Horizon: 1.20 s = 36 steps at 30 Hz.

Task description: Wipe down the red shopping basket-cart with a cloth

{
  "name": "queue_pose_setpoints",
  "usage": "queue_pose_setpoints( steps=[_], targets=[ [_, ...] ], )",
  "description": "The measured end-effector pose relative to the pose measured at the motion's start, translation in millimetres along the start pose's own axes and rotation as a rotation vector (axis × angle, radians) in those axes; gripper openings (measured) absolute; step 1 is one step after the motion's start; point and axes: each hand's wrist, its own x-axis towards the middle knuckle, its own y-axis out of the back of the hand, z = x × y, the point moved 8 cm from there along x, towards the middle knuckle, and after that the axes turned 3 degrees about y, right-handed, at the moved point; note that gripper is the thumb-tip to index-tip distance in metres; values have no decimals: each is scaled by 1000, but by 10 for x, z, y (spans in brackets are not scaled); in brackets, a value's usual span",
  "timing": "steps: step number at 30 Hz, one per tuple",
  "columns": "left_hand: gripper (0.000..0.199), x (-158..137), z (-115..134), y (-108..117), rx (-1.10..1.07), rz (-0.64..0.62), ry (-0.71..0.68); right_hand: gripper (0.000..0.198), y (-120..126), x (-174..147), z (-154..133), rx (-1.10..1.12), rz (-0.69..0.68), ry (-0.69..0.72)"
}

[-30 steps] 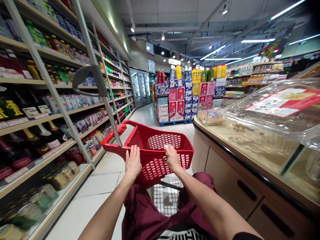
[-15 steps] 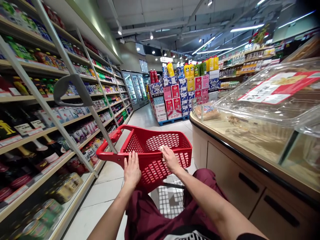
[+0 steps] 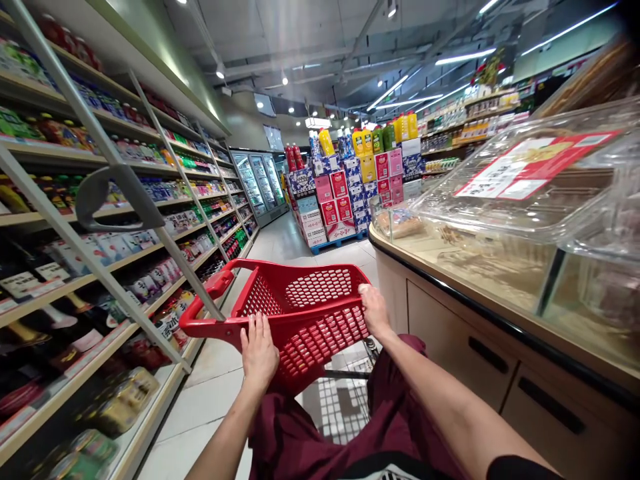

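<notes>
A red plastic shopping cart basket (image 3: pixel 300 343) with perforated walls stands in front of me, over a lower wire rack. My left hand (image 3: pixel 260 353) lies flat on the basket's near side at the left, fingers stretched out just below the rim. At the right-hand end of that rim, my right hand (image 3: pixel 375 310) is closed over the edge. A bit of something white, like a tissue, shows at its fingertips; most of it is hidden. The cart's red handle (image 3: pixel 207 297) is at the left. Nothing shows inside the visible part of the basket.
On the left runs a drinks shelf (image 3: pixel 125 260) with metal posts and a grey handle (image 3: pixel 120 197). A glass-edged counter (image 3: pixel 450 293) with clear food boxes (image 3: pixel 545 167) stands close on the right. Stacked cartons (image 3: pixel 340 200) stand ahead, glass-door fridges (image 3: pixel 260 180) behind.
My right hand has slid right along the basket rim to its corner. My left hand stays on the side. The view has shifted slightly to the right.
</notes>
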Motion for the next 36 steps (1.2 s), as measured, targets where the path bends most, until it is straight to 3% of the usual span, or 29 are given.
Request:
queue_pose_setpoints(
  steps=[2,3,6,8,11,13,15,17,19,21,24,26,30,32,34,36],
  targets=[
    [69,-3,10,-6,-2,6,11,51,49,-9,128,-24,42,-91],
    [70,-5,15,-7,-7,8,16,52,27,-14,74,-17,34,-60],
    [71,-13,20,-7,-27,7,21,54,-99,-55,-281,56,-49,196],
    [71,-26,23,1,-41,4,17,53,-92,-71,-323,87,-61,268],
    [72,-59,45,22,-59,-2,20,56,32,-32,-16,60,28,89],
    [73,-82,69,36,-66,-12,26,56,38,-34,27,48,73,-5],
    [74,-98,80,50,-72,-28,24,53,-68,-67,-243,71,63,47],
    [74,-104,53,61,-78,-47,4,50,-216,-138,-692,126,-2,235],
    [71,-105,-27,76,-75,-51,-24,49,-293,-208,-961,160,-53,358],
    [69,-104,-165,101,-58,-27,-11,47,-268,-208,-903,143,-44,307],
    [67,-114,-328,135,-45,15,28,44,-172,-165,-705,105,21,102],
    [65,-122,-355,155,-58,25,23,45,-203,-164,-969,159,17,106],
    [59,-123,-424,230,-99,58,-32,49,-400,-251,-2200,392,-34,346],
    [58,-129,-585,275,-106,103,-3,48,-458,-297,-2604,443,-49,440],
    [60,-159,-790,287,-97,143,64,46,-474,-317,-2675,449,-55,471],
    [63,-207,-906,240,-86,136,77,47,-470,-297,-2523,422,-46,408]
  ],
)
